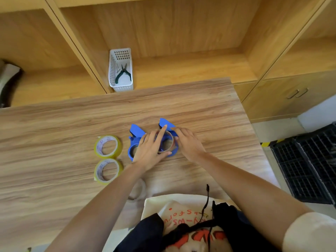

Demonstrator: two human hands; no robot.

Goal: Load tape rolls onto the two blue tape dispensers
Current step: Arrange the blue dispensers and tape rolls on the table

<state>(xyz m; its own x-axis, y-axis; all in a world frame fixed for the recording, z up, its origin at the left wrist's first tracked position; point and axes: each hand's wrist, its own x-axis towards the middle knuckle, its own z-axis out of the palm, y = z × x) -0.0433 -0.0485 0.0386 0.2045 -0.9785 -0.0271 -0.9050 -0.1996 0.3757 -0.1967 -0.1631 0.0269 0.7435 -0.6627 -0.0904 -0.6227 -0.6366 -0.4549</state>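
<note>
Two blue tape dispensers lie side by side at the table's middle, the left dispenser (133, 140) and the right dispenser (166, 124). A clear tape roll (168, 142) sits on the right dispenser's hub. My left hand (150, 148) rests over both dispensers, fingers on the clear roll's left rim. At the roll's right rim my right hand (187, 142) presses, its fingertips touching the dispenser's blue head. Two yellowish tape rolls lie to the left, the far roll (108, 146) and the near roll (108, 170). Another clear roll (136, 190) lies under my left forearm.
A white plastic basket (121, 70) holding green-handled pliers (123, 73) stands in the shelf compartment behind the wooden table (54, 142). The table's right edge drops to the floor, where a black crate (309, 160) sits. My clothing covers the near table edge.
</note>
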